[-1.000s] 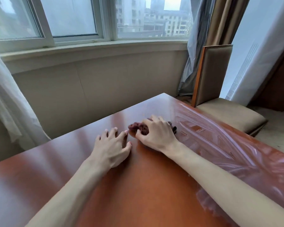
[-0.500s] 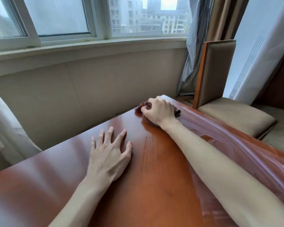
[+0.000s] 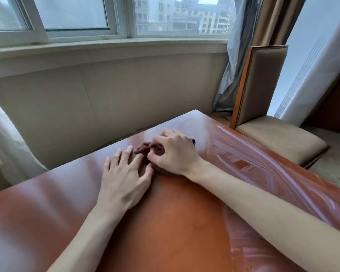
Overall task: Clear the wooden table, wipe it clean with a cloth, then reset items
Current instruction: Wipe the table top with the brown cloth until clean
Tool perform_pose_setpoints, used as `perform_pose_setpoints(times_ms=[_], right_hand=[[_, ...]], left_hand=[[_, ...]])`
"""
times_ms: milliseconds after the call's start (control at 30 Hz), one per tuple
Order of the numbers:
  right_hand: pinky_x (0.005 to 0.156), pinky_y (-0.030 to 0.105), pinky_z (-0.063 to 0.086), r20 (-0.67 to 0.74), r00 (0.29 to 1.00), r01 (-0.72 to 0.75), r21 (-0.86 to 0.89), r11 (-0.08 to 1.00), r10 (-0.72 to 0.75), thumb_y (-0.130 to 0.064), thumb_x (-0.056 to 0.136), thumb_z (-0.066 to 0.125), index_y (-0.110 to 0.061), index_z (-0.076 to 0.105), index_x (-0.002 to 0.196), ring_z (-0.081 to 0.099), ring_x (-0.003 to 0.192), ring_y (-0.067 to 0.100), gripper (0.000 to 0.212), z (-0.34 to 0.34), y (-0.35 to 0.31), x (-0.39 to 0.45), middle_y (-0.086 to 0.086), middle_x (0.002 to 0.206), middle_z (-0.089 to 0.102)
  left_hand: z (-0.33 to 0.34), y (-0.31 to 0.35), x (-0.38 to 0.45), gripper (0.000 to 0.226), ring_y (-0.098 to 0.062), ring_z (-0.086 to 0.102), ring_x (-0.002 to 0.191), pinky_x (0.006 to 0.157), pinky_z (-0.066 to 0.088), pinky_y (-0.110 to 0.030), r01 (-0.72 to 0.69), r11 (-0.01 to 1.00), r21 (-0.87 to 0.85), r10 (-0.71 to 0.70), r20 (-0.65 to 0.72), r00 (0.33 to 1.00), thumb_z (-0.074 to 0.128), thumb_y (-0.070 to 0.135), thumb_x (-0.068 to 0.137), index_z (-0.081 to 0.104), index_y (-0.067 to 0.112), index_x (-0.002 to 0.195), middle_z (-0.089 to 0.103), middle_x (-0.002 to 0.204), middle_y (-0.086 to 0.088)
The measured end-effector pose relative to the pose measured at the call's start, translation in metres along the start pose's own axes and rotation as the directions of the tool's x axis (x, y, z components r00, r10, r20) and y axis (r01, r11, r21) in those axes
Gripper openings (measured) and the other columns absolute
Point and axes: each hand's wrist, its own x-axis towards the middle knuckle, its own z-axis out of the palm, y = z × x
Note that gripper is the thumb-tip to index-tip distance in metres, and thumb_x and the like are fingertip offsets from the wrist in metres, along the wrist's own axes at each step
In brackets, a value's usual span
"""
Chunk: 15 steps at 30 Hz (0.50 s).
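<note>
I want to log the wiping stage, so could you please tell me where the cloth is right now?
The dark brown cloth lies bunched on the wooden table near its far edge, under the right hand, beside the left hand.

Brown cloth (image 3: 145, 149) on wooden table (image 3: 175, 222)

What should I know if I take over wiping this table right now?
Right hand: grips the bunched dark cloth, pressing it on the wooden table near the far corner.
Left hand: fingers spread, resting on the tabletop just beside the cloth, holding nothing.
Done: nothing but the cloth shows on the table; wet streaks mark the right side.
Left: finish wiping, especially the left part, then put the items back. They are not in view.
A chair stands past the right edge.
</note>
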Motion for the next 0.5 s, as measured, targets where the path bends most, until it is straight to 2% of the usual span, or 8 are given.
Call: perform_pose_setpoints(times_ms=[100,233,300,367,433,500], right_hand=[[0.067,0.029,0.039,-0.019,0.999,0.032,-0.048,0.998,-0.033,-0.055,0.081,0.050,-0.030,0.072,0.090,0.059,0.086,0.021,0.034,-0.026,0.008,-0.046,-0.008,0.091,0.063],[0.068,0.029,0.042,0.022,0.998,0.053,-0.039,0.998,-0.052,-0.055,0.081,0.050,-0.030,0.072,0.092,0.058,0.085,0.019,0.035,-0.037,0.012,-0.060,-0.009,0.089,0.062],[0.068,0.029,0.043,0.042,0.997,0.065,-0.037,0.997,-0.063,-0.058,0.079,0.049,-0.031,0.072,0.094,0.059,0.087,0.018,0.039,-0.035,0.016,-0.050,-0.009,0.090,0.062],[0.068,0.030,0.043,0.046,0.998,0.052,-0.043,0.998,-0.050,-0.058,0.078,0.049,-0.030,0.072,0.095,0.060,0.090,0.020,0.040,-0.030,0.025,-0.031,-0.008,0.091,0.063],[0.070,0.031,0.039,0.044,0.999,-0.005,-0.044,0.999,0.007,-0.055,0.080,0.055,-0.029,0.071,0.095,0.061,0.093,0.022,0.034,-0.022,0.042,-0.005,-0.007,0.092,0.063],[0.070,0.032,0.039,0.025,0.996,-0.083,-0.062,0.995,0.084,-0.054,0.082,0.059,-0.028,0.069,0.092,0.061,0.095,0.024,0.029,-0.011,0.063,0.027,-0.005,0.092,0.061]], left_hand=[[-0.003,0.002,-0.002,0.075,-0.023,0.011,0.153,0.125,0.005,-0.046,0.010,1.000,0.000,-0.010,0.025,1.000,0.010,0.065,0.084,0.031,0.045,0.153,0.021,0.166,0.001],[-0.004,0.002,-0.003,0.063,-0.025,0.010,0.153,0.125,0.005,-0.047,0.007,1.000,0.008,-0.007,0.036,0.999,0.018,0.062,0.095,0.026,0.046,0.155,0.019,0.166,0.000],[-0.004,0.002,-0.004,0.066,-0.025,0.009,0.154,0.125,0.004,-0.046,0.005,1.000,0.013,-0.006,0.043,0.999,0.015,0.063,0.092,0.024,0.046,0.156,0.018,0.167,0.001],[-0.002,0.000,-0.002,0.061,-0.024,0.008,0.154,0.125,0.003,-0.046,0.001,1.000,0.021,-0.001,0.035,0.999,0.020,0.061,0.097,0.023,0.046,0.156,0.017,0.167,0.001],[0.001,-0.002,0.000,0.058,-0.024,0.008,0.154,0.125,0.002,-0.045,-0.005,1.000,0.018,0.004,0.030,1.000,0.025,0.059,0.100,0.023,0.046,0.156,0.016,0.167,0.001],[0.003,-0.002,0.001,0.061,-0.022,0.007,0.154,0.125,0.001,-0.044,-0.004,1.000,0.014,0.004,0.017,1.000,0.019,0.061,0.097,0.023,0.046,0.156,0.015,0.167,0.003]])
